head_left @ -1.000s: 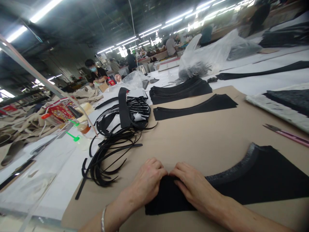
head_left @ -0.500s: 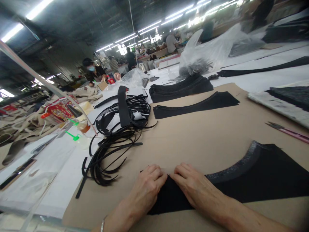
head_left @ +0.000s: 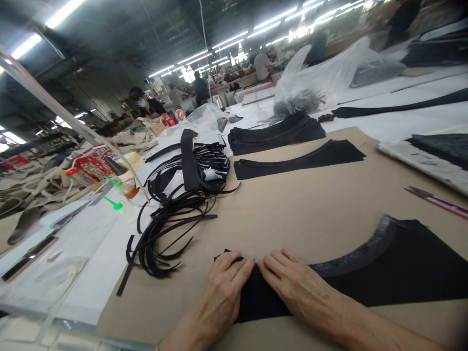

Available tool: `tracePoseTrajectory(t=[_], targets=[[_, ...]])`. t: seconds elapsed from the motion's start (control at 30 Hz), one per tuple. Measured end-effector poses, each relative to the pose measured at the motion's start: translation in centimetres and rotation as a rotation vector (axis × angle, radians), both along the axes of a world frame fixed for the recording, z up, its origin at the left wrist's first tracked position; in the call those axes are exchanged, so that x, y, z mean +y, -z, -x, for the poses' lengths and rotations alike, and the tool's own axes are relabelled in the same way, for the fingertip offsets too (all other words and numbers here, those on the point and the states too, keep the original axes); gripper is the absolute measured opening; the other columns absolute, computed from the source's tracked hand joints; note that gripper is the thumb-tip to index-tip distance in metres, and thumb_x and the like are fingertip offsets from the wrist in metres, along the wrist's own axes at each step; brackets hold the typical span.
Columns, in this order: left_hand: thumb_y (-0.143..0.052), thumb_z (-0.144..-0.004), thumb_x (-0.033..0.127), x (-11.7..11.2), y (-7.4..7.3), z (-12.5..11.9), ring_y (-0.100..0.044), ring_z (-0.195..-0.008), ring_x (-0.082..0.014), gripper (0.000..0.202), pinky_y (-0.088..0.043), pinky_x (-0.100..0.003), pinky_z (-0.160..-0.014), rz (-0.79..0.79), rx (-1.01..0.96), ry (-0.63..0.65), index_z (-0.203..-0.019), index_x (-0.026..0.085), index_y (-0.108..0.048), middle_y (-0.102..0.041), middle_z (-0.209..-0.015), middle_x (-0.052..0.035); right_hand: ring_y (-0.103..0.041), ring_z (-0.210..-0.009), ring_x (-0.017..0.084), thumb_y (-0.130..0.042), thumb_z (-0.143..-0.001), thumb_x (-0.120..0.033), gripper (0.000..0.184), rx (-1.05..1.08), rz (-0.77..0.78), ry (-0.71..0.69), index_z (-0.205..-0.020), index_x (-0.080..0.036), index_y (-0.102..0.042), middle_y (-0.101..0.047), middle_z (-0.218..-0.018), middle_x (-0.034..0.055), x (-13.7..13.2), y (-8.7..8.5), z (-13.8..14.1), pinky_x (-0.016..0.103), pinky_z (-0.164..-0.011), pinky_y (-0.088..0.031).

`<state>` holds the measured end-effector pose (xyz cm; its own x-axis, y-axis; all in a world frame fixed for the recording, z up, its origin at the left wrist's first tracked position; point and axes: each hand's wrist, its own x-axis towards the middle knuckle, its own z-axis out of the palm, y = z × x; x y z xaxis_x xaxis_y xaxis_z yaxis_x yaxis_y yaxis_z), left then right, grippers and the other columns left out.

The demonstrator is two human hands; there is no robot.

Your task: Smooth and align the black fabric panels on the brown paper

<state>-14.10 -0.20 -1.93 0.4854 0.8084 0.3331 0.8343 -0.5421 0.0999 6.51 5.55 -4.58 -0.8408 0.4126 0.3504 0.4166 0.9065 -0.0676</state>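
Note:
A curved black fabric piece [head_left: 383,273] lies on the brown paper sheet [head_left: 310,204] in front of me. My left hand [head_left: 223,287] rests flat on its left end, fingers stretched out and close together. My right hand [head_left: 292,282] lies flat beside it on the same end, fingers extended, its fingertips near those of the left hand. Both hands press on the fabric and hold nothing.
A tangle of black strips [head_left: 168,224] lies left of my hands. Stacks of black cut pieces [head_left: 278,134] and a single curved piece [head_left: 300,158] sit farther back. Scissors [head_left: 438,200] lie at right. A plastic bag [head_left: 321,78] and other workers are beyond.
Both hands have flattened out and slid slightly toward me along the fabric's left end; the fabric's corner now shows past the left fingertips.

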Motion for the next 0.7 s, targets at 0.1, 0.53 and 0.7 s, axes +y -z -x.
tracePoseTrajectory(t=[0.1,0.53,0.7], targets=[[-0.033,-0.085,0.002,-0.3,0.1,-0.2,-0.055,-0.115,-0.0228,0.05,-0.044,-0.037,-0.1,-0.073,0.059,0.014,-0.131,0.01,-0.049,-0.067,-0.116,-0.0073,-0.048,-0.084,0.022,-0.055,-0.078,-0.003,0.029,-0.03,-0.061,-0.007,-0.105,-0.012,-0.058,-0.056,-0.093,0.0059,-0.2,0.0,0.1,0.04,-0.083,-0.038],[-0.048,-0.088,0.008,0.7,0.2,0.0,-0.054,-0.097,-0.0213,0.029,-0.045,-0.038,-0.087,0.069,-0.233,-0.209,-0.112,0.02,-0.06,-0.064,-0.098,-0.005,-0.047,-0.082,0.022,-0.053,-0.08,-0.005,0.02,-0.074,-0.108,0.007,-0.096,-0.014,-0.059,-0.053,-0.089,0.0047,-0.2,-0.2,0.1,0.043,-0.084,-0.036],[-0.042,-0.09,0.007,0.2,0.7,-0.1,-0.053,-0.104,-0.0202,0.034,-0.034,-0.038,-0.095,-0.004,-0.113,-0.072,-0.115,0.022,-0.061,-0.067,-0.104,-0.003,-0.048,-0.086,0.023,-0.053,-0.081,-0.005,0.023,-0.075,-0.085,0.011,-0.102,-0.014,-0.058,-0.054,-0.091,0.0056,-0.3,-0.2,0.2,0.043,-0.086,-0.034]])
